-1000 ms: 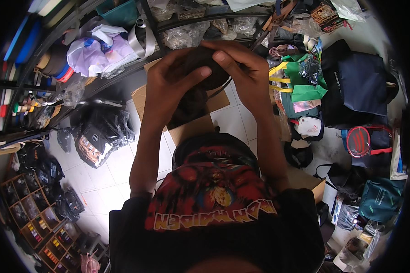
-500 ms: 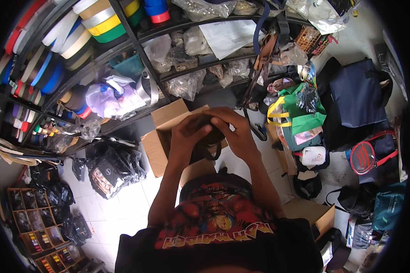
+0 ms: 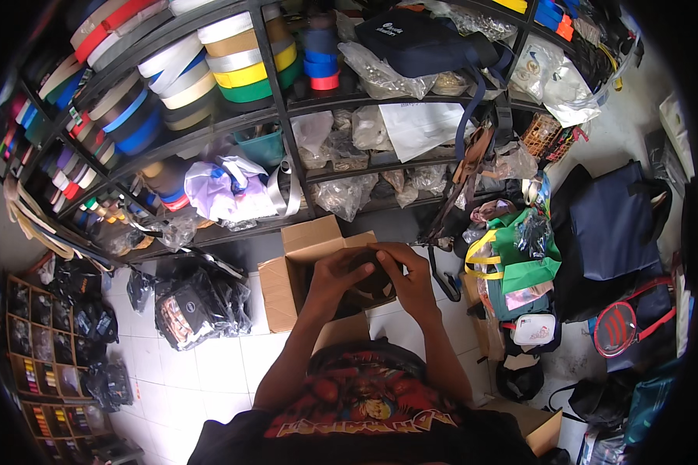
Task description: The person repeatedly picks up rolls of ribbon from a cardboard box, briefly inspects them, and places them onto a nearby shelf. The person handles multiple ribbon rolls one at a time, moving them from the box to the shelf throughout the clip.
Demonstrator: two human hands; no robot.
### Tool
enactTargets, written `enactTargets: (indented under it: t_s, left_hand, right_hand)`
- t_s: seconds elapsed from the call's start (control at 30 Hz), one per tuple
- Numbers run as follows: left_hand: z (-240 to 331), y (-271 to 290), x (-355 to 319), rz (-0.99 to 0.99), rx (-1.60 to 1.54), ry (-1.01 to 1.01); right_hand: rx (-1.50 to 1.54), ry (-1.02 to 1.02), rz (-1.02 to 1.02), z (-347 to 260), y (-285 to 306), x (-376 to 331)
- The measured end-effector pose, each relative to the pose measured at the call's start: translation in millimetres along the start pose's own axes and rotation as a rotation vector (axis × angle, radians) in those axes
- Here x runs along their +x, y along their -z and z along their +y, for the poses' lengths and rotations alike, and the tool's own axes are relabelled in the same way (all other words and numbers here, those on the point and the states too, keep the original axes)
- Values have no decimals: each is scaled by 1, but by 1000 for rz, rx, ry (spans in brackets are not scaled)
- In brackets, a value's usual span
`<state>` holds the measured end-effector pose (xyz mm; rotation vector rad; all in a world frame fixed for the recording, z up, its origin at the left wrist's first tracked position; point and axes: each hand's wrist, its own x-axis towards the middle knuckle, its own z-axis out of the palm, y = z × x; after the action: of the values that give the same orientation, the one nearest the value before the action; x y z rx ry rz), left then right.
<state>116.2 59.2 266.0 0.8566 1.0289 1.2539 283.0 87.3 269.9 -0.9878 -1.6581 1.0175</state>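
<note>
Both hands closed together around a dark roll, held above an open cardboard box on the white tiled floor. Left hand wrapped over the roll's left side, fingers curled across its top; right hand clamped on the right side, thumb lying along the upper edge. Roll mostly hidden between the palms, so material hard to tell; only a dark round face visible. Box directly beneath and behind the hands, flaps raised, one flap standing up toward the shelving. Just left of the box, a heap of black plastic-wrapped packs on the tiles. Further left, a wooden rack of small compartments with dark goods. Right of the hands, a green bag with yellow handles, beside it a large navy bag and a red-rimmed round item lower down. Behind everything, dark metal shelving loaded with webbing rolls in white, yellow, green and blue, clear bags of small parts, and a navy pouch on the top shelf. At the lower edge, a dark shirt with a red and yellow print.
</note>
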Motion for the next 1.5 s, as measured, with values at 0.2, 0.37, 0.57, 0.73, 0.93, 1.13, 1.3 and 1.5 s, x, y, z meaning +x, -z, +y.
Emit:
enactTargets:
  t_s: [0.2,0.37,0.57,0.73,0.93,1.13,1.3,1.5]
  left_hand:
    - [-20,-29,0,429,-295,-113]
    - [2,-1,-10,235,29,-2]
    - [3,24,-10,128,-187,55]
    - [-14,1,-8,351,-335,-46]
    - [12,43,0,51,10,99]
    - [-19,6,9,459,-346,-172]
    - [-3,29,7,231,57,-29]
    - [17,52,12,-64,57,3]
  right_hand:
    - [137,-13,386,6,-59,-14]
    - [128,-50,242,4,-35,-12]
    - [230,-198,104,-3,-38,-1]
    - [92,-81,360,2,-77,-8]
    - [158,-198,-41,-8,-37,13]
    - [151,-137,295,-14,-90,-1]
    - [177,-174,306,11,-70,-4]
    - [305,-174,136,7,-50,-1]
